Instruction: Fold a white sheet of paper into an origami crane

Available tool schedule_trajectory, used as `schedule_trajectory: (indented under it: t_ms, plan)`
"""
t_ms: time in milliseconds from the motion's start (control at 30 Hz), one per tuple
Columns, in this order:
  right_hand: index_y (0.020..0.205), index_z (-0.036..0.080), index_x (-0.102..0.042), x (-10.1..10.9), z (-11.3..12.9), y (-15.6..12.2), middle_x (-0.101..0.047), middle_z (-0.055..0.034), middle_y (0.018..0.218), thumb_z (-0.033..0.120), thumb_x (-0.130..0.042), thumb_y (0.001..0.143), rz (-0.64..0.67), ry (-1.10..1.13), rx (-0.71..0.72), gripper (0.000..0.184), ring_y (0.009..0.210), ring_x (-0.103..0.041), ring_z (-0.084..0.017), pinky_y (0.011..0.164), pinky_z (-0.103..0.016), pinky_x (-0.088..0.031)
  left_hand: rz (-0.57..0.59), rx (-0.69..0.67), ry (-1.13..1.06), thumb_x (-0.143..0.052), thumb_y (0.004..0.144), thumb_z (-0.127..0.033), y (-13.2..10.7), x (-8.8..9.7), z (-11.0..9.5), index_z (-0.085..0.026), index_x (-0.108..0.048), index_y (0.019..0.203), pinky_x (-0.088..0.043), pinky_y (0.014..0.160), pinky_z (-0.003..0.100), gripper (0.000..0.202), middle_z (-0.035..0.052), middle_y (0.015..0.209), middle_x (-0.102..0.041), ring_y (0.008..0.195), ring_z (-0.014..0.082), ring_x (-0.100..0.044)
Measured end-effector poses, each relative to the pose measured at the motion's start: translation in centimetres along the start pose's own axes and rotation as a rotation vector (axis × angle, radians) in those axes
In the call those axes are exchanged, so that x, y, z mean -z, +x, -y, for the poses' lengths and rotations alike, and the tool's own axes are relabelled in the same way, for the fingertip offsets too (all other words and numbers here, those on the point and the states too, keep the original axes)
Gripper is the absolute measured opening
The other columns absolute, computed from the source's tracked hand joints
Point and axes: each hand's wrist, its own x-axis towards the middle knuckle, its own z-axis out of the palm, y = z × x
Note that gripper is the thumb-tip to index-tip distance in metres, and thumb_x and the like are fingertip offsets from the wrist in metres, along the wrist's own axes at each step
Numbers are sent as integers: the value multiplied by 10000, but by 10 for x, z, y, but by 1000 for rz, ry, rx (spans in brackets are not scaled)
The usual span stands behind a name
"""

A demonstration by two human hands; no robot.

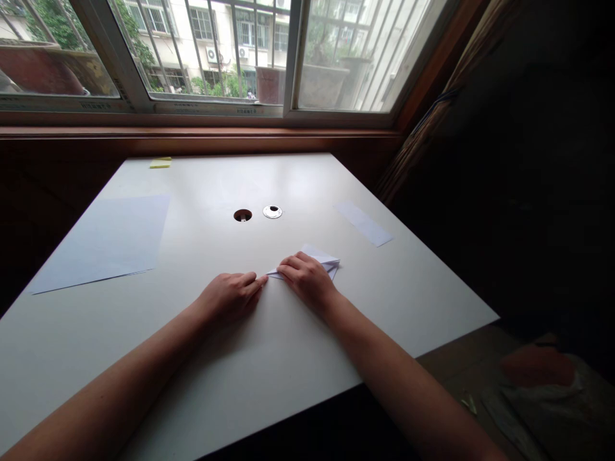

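Near the middle of the white worktop (202,192), a folded white paper (323,255) lies beneath the right hand (307,275), whose grip is closed over it. The left hand (235,291) touches the paper's pointed tip; whether that grip pinches it, I cannot tell. At ten o'clock from the paper, a round dark hole (243,212) holds something small and pale; at two lies a narrow white paper strip (364,223). At twelve, beyond the window (291,57), stands a reddish pot (270,86), contents hidden.
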Motion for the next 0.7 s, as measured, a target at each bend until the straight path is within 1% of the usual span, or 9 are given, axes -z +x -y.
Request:
schedule_trajectory:
  t_ms: [167, 333, 400, 467, 533, 600, 667, 700]
  plan:
    - [904, 181, -682, 3, 1, 2, -669, -78, 939, 152, -522, 963, 32, -88, 19, 173, 888, -540, -207, 777, -323, -452, 8, 15, 18, -397, 1005, -288, 0, 0, 0, -225, -633, 1228, -385, 499, 252, 330, 27, 793, -619, 625, 143, -604]
    - [912, 181, -672, 0, -2, 0, -663, -74, 963, 155, -544, 952, 2, -53, 10, 137, 920, -542, -207, 822, -326, -460, 16, 19, 11, -405, 1004, -285, -1, -2, 1, -235, -612, 1272, -397, 512, 255, 342, 27, 815, -622, 641, 148, -596]
    - [914, 182, -673, -1, -3, 0, -662, -75, 971, 150, -541, 952, -5, -34, 7, 141, 924, -545, -205, 833, -329, -467, 13, 6, 10, -412, 1002, -281, 0, -1, 2, -228, -611, 1270, -433, 547, 264, 338, 45, 866, -631, 696, 162, -601]
    - [927, 181, -675, 0, -4, -1, -664, -74, 985, 151, -526, 962, -3, -1, 7, 156, 932, -552, -201, 846, -327, -475, -5, -20, 3, -434, 994, -272, 1, 0, 3, -213, -605, 1278, -497, 654, 302, 337, 81, 1013, -652, 814, 190, -613]
    - [947, 178, -677, 1, -5, -2, -666, -74, 999, 161, -509, 976, 2, 37, 9, 171, 940, -560, -197, 863, -326, -482, -30, -58, -16, -455, 988, -253, 3, 1, 3, -199, -563, 1340, -521, 832, 365, 372, 115, 1233, -627, 996, 227, -606]
    - [965, 178, -679, 2, -5, -4, -669, -76, 1006, 168, -505, 983, 4, 70, 9, 175, 948, -567, -197, 881, -332, -489, -39, -103, -45, -451, 996, -240, 5, 1, 2, -192, -489, 1423, -473, 994, 410, 432, 114, 1399, -557, 1202, 254, -545]
    - [977, 180, -679, 3, -5, -5, -672, -77, 1009, 163, -512, 980, -1, 102, 5, 168, 955, -575, -198, 893, -339, -495, -27, -139, -72, -442, 1008, -263, 7, -1, 0, -185, -443, 1464, -421, 1080, 423, 463, 96, 1463, -519, 1347, 260, -453]
    - [981, 183, -678, 3, -5, -6, -674, -77, 1012, 162, -516, 979, -5, 123, 4, 164, 959, -579, -198, 899, -342, -498, -20, -149, -82, -441, 1011, -285, 7, -3, -1, -182, -443, 1465, -407, 1101, 426, 466, 88, 1472, -514, 1382, 260, -425]
